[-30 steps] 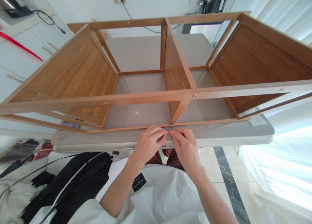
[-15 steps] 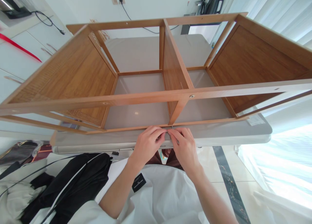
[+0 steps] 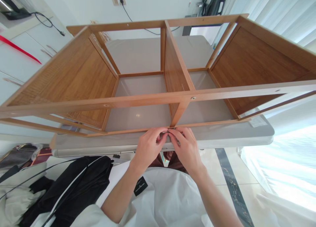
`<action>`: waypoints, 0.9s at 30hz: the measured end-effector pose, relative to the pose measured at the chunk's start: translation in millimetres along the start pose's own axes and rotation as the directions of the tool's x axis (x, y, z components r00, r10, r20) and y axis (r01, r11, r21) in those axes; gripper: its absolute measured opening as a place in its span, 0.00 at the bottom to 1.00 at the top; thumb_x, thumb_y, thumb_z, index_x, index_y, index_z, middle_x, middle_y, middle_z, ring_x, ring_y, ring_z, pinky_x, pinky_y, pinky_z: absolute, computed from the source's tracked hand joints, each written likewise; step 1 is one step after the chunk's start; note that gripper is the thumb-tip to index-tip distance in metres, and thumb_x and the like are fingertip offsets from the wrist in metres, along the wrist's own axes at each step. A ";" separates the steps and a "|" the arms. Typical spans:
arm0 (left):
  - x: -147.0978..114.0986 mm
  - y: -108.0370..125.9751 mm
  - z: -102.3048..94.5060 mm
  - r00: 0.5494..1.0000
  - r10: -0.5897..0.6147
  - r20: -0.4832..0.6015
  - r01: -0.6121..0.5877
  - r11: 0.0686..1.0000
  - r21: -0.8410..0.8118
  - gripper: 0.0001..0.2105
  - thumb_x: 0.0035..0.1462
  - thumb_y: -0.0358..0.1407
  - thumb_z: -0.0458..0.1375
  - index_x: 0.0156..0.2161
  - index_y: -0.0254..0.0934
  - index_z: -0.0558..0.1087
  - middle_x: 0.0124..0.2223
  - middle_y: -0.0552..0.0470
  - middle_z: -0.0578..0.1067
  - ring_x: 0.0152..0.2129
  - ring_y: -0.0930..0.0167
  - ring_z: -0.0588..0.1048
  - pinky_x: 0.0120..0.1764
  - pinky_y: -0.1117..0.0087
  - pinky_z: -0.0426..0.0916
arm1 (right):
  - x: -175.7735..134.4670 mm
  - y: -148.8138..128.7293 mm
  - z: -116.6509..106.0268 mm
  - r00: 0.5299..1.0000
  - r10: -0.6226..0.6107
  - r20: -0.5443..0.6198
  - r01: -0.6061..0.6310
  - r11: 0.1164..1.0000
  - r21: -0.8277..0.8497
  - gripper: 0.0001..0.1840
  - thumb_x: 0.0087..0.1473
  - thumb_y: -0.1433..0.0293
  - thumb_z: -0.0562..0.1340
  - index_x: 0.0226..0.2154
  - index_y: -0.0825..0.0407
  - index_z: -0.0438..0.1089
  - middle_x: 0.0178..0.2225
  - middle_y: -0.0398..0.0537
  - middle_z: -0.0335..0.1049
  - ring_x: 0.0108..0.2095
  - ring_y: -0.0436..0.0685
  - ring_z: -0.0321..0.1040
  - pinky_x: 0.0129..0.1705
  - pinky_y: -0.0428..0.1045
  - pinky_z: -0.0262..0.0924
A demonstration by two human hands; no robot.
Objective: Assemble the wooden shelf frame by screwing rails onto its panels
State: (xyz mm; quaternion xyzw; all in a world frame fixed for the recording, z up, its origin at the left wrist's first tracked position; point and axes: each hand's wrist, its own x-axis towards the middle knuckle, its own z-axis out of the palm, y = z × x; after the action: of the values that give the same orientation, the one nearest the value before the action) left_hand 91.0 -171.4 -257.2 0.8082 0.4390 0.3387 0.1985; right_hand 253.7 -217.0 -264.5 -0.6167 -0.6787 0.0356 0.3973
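Note:
A wooden frame (image 3: 148, 99) with slatless side panels and a central divider (image 3: 174, 64) stands on a grey tabletop (image 3: 222, 132). At the lower front rail, just below the divider's foot, my left hand (image 3: 149, 147) and my right hand (image 3: 185, 149) meet with their fingertips together. Thumb and forefinger are pinched on each hand. Whatever lies between the fingertips is too small to make out. A round metal fitting (image 3: 193, 98) shows in the upper front rail, above my right hand.
Black cloth (image 3: 91, 181) and a dark bag (image 3: 18, 156) lie at lower left. A kettle (image 3: 216, 4) stands at the back right. White cabinets (image 3: 32, 49) border the left, and a sheer curtain (image 3: 291, 161) hangs at right.
My fingertips have drawn closer together at the front rail, the right hand's moving slightly left. The wooden frame stays in place, with only a slight shift of the view.

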 end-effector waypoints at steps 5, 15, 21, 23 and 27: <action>2.2 3.5 -0.2 1.000 -0.021 0.005 0.021 0.999 -0.030 0.09 0.65 0.34 0.59 0.49 0.42 0.74 0.30 0.57 0.75 0.25 0.75 0.72 0.34 0.73 0.69 | 3.0 3.6 -4.6 0.996 -0.065 0.062 0.061 0.996 0.061 0.13 0.65 0.75 0.58 0.49 0.48 0.74 0.42 0.49 0.76 0.43 0.57 0.70 0.47 0.53 0.67; 1.1 1.5 -0.8 0.998 -0.055 -0.012 0.054 0.998 -0.036 0.08 0.65 0.36 0.60 0.48 0.42 0.75 0.31 0.57 0.77 0.25 0.76 0.73 0.33 0.73 0.71 | 3.7 5.1 -3.9 0.994 -0.083 0.074 0.079 0.995 0.062 0.12 0.66 0.77 0.57 0.46 0.49 0.72 0.42 0.49 0.76 0.43 0.56 0.70 0.48 0.52 0.68; 1.8 5.7 -1.7 1.000 -0.014 -0.007 0.014 1.000 0.011 0.06 0.66 0.37 0.59 0.46 0.42 0.74 0.31 0.56 0.76 0.25 0.74 0.73 0.33 0.72 0.70 | 4.9 5.3 -1.9 0.994 -0.074 0.082 0.072 0.997 0.029 0.12 0.67 0.73 0.57 0.51 0.50 0.70 0.40 0.49 0.76 0.41 0.57 0.70 0.45 0.52 0.67; 4.3 5.6 -5.1 1.000 0.020 -0.012 -0.020 1.000 0.018 0.06 0.65 0.36 0.59 0.46 0.42 0.74 0.33 0.54 0.77 0.28 0.73 0.75 0.35 0.71 0.71 | 6.0 5.2 -0.9 0.994 -0.069 0.087 0.067 0.997 0.031 0.11 0.67 0.73 0.57 0.49 0.50 0.70 0.38 0.48 0.75 0.40 0.57 0.70 0.44 0.52 0.66; 12.6 0.5 -13.3 0.989 0.149 -0.018 -0.148 0.989 0.025 0.08 0.64 0.34 0.61 0.47 0.42 0.72 0.44 0.49 0.79 0.41 0.66 0.76 0.46 0.62 0.73 | 8.8 3.7 -0.7 0.992 -0.089 0.086 0.089 0.996 0.007 0.09 0.66 0.73 0.57 0.47 0.50 0.71 0.38 0.49 0.75 0.39 0.57 0.69 0.43 0.52 0.65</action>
State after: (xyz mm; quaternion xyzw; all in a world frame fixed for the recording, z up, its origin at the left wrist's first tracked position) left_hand 86.6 -160.7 -242.9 0.8376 0.3835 0.3553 0.1585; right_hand 257.8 -208.8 -261.6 -0.5832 -0.7219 0.0454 0.3697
